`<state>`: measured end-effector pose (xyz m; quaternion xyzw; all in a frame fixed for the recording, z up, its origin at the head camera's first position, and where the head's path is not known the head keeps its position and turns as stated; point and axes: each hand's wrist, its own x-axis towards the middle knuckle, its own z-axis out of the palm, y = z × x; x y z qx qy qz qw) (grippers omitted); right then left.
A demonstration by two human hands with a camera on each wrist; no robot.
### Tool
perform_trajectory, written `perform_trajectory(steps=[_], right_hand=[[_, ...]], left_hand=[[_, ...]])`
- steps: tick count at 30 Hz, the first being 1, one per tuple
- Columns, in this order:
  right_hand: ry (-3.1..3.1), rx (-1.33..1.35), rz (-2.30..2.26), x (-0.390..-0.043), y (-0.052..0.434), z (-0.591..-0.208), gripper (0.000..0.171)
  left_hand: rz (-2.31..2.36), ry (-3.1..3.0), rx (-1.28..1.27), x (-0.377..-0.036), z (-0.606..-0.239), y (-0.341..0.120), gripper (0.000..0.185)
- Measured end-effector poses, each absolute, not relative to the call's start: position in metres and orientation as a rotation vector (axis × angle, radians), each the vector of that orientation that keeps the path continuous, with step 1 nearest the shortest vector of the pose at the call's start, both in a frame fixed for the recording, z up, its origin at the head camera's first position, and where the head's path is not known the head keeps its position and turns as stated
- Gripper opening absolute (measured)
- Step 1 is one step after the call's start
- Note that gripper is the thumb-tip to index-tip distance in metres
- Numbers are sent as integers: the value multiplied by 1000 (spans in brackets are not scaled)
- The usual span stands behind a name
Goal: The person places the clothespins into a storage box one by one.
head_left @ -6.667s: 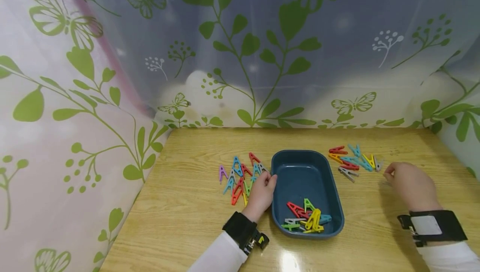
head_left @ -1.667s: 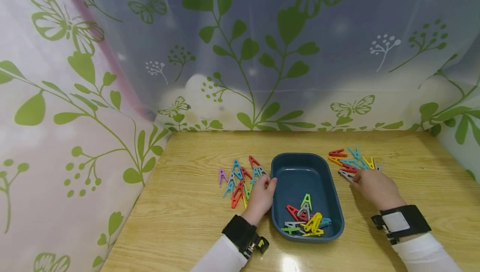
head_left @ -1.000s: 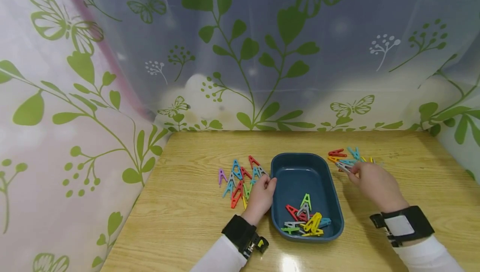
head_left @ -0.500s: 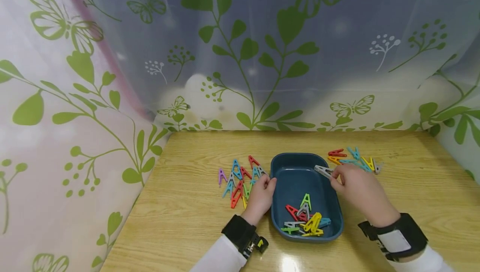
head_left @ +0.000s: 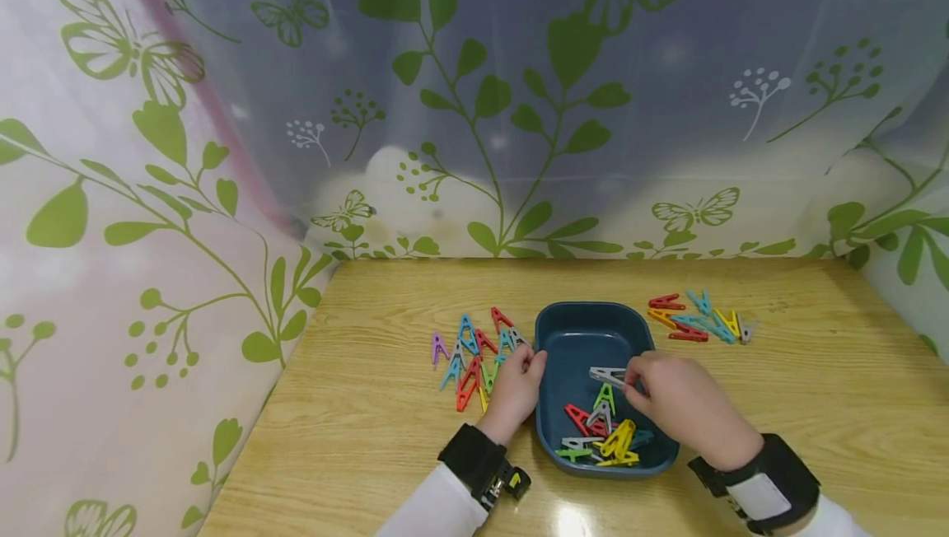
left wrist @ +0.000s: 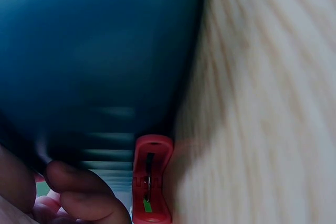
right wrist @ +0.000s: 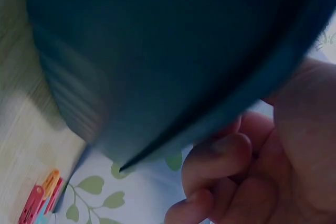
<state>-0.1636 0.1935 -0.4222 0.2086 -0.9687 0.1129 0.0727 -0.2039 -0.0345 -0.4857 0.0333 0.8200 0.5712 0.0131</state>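
A dark blue tray (head_left: 563,319) sits mid-table with several coloured clothes pegs (head_left: 604,431) heaped at its near end. My right hand (head_left: 670,405) hovers over the tray and pinches a grey peg (head_left: 608,375) that points left. My left hand (head_left: 516,385) rests against the tray's left wall (left wrist: 94,61), fingers curled at the rim; whether it grips the tray I cannot tell. A pile of pegs (head_left: 474,352) lies under and left of that hand, and a red peg (left wrist: 150,179) lies beside the tray wall. The right wrist view shows only the tray's blue wall (right wrist: 157,56) and my curled fingers (right wrist: 220,161).
A smaller group of pegs (head_left: 693,319) lies on the wooden table (head_left: 385,430) right of the tray. Sheer curtains with green leaves and butterflies (head_left: 474,109) close off the back and both sides.
My right hand picked a grey peg from the right-hand group and carried it left and toward me, over the tray. The left hand stayed at the tray's left wall.
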Motion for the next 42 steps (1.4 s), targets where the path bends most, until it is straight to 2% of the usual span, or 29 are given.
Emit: perform_trajectory(steps=[27,42], right_hand=[[-2964,744,335,-158,183,-433,16],[-2909,624,397,-165,191,-425,12]], left_hand=[[1774,2547,99,-203,-484,-34,33],[1774,2544,99,-202,-482,-35,33]])
